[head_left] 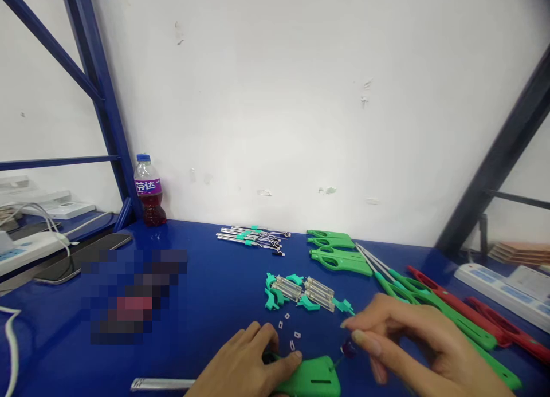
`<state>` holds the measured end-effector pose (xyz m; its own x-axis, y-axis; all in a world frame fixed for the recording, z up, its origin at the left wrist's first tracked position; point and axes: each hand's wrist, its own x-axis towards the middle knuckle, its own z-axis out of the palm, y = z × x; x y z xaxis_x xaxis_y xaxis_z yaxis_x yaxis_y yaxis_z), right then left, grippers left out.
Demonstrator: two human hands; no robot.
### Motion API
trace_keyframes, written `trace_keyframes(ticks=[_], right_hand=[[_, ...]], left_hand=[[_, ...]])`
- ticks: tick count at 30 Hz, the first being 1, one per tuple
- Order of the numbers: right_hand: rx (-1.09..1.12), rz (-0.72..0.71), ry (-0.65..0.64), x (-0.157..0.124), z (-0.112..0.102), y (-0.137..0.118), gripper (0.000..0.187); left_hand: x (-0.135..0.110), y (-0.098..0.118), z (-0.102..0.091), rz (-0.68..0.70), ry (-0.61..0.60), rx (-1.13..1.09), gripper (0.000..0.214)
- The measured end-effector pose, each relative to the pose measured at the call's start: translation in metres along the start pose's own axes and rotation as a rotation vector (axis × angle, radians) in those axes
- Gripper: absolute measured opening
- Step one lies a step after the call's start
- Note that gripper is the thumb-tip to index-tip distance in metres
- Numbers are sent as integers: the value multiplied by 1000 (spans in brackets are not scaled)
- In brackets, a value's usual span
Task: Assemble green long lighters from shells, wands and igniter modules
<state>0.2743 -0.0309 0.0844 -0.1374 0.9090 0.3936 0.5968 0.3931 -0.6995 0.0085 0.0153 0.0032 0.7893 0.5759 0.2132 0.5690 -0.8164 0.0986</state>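
My left hand (244,362) is wrapped round the handle of a green long-neck lighter (315,377), its thumb pressed on top. To the left, the lighter's silver metal tube (161,384) sticks out past my wrist. Thumb and index finger of my right hand (399,339) are pinched together near the handle's right end. At those fingertips is a small dark part (349,348), too blurred to name. A thin line seems to run from it to the handle's end. Several tiny white pieces (297,334) lie just beyond my left hand.
Clear rectangular tanks (318,294) and turquoise triggers (309,303) lie mid-table. Behind are metal tubes with wires (240,236) and green handle shells (339,259). Green lighters (455,308) and red ones (511,328) lie right. A drink bottle (149,193) and phone (86,259) are left.
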Motion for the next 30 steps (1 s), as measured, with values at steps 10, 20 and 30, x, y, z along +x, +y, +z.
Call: trace_keyframes(ticks=[10, 20, 30], right_hand=[[-55, 46, 36, 2, 5, 1, 38], [55, 54, 78, 4, 9, -1, 30], [226, 63, -72, 3, -1, -1, 17]], left_hand=[[1, 9, -10, -91, -11, -47, 60], [0, 15, -20, -71, 8, -8, 55], [-2, 14, -15, -62, 75, -23, 60]])
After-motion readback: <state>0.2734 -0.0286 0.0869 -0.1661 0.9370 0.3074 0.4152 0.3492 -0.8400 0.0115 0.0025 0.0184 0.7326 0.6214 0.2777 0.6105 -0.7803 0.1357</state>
